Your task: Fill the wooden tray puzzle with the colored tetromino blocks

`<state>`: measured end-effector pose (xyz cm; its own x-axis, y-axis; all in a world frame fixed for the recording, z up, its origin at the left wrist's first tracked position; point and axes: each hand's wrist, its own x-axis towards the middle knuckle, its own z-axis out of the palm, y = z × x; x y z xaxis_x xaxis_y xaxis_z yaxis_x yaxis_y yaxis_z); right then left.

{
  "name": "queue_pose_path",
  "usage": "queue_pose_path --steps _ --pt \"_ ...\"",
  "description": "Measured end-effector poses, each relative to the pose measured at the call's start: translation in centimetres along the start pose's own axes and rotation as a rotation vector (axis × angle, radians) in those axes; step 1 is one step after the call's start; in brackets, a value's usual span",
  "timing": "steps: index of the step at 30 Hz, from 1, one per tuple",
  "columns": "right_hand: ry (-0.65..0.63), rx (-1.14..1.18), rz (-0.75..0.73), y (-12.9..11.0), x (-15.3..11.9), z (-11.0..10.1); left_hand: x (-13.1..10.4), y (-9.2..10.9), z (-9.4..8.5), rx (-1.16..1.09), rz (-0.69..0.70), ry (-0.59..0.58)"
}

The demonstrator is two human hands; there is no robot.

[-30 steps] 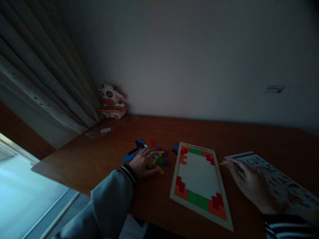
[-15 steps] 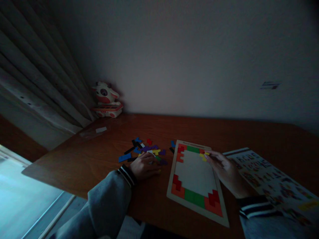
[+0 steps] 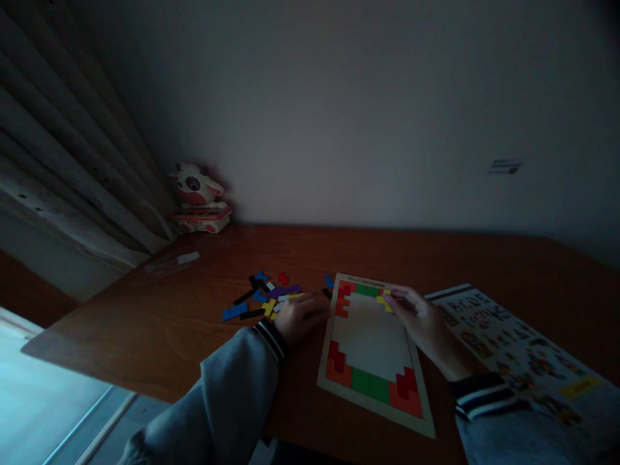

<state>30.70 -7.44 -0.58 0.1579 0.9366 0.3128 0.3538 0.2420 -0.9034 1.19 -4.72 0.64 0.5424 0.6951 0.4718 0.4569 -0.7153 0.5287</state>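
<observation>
A shallow puzzle tray (image 3: 322,361) lies on the table, with red, orange and green pieces along its inner edges and a bare middle. At its upper right corner, the fingertips of my right hand (image 3: 414,313) are closed on a yellow piece (image 3: 386,301). Between the tray and a pile of loose pieces is my left hand (image 3: 301,316), low over the table, its fingers together and pointing at the tray's left edge. Whether anything is under those fingers is hidden. Blue, black, purple and yellow pieces (image 3: 235,311) lie just left of that hand.
A printed sheet (image 3: 527,349) lies right of the tray, partly under my right forearm. At the back left stands a cow-shaped toy (image 3: 198,197) against the wall. A small white label (image 3: 188,258) lies near the table's left side, below the curtain (image 3: 62,142).
My left hand has moved right, from the loose pieces to beside the tray, uncovering some yellow ones. My right hand still holds the yellow piece at the tray's upper right. The view has shifted slightly.
</observation>
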Motion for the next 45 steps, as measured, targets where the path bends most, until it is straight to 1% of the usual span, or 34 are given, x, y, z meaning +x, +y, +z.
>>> queue_pose_path --steps 4,6,8,10,13,18,22,25,30,32,35,36,38,41,43,45 --pt "-0.061 -0.032 -0.007 -0.5 1.7 1.3 2.3 -0.1 1.7 -0.090 -0.141 0.167" --pt "-0.066 -0.020 -0.012 -1.0 1.9 2.0 2.9 -0.5 2.4 -0.215 -0.220 0.230" --pt "-0.087 0.028 0.004 -1.8 1.6 2.4 3.0 -0.6 2.7 -0.369 -0.287 0.253" --pt "-0.146 0.096 0.040 -2.5 0.9 2.7 2.9 -0.2 2.9 -0.493 -0.342 0.237" --pt "-0.232 0.158 0.091 -3.2 -0.3 2.8 2.4 1.1 2.9 -0.626 -0.394 0.179" --pt "-0.261 0.230 0.148 -3.3 -1.1 2.7 2.1 3.2 3.4 -0.786 -0.427 0.115" --pt "-0.329 0.270 0.163 -3.6 -1.2 2.8 2.1 3.7 3.4 -0.832 -0.473 0.067" --pt "-0.374 0.277 0.164 -3.7 -1.4 3.1 2.1 3.7 3.3 -0.798 -0.441 0.055" --pt "-0.352 0.219 0.113 -3.3 -1.5 3.4 2.1 3.6 3.2 -0.723 -0.306 0.040" --pt "-0.333 0.186 0.111 -3.3 -1.5 3.3 2.0 3.7 3.3 -0.745 -0.315 0.030" --pt "-0.251 0.171 0.155 -3.3 -1.3 2.8 1.9 3.7 3.6 -0.845 -0.405 0.031" --pt "-0.198 0.173 0.172 -3.3 -1.2 2.7 2.0 3.7 3.6 -0.879 -0.432 0.060" --pt "-0.053 0.197 0.206 -3.0 -1.0 2.3 2.1 3.7 3.5 -0.928 -0.449 0.175" --pt "0.190 0.349 0.246 -2.2 -0.3 1.9 2.5 3.2 2.6 -0.984 -0.431 0.454" --pt "0.316 0.511 0.266 -1.6 0.2 1.4 2.8 2.6 1.5 -1.043 -0.434 0.647" --pt "0.425 0.632 0.278 -1.1 0.7 0.7 3.1 1.8 0.1 -1.153 -0.455 0.818"
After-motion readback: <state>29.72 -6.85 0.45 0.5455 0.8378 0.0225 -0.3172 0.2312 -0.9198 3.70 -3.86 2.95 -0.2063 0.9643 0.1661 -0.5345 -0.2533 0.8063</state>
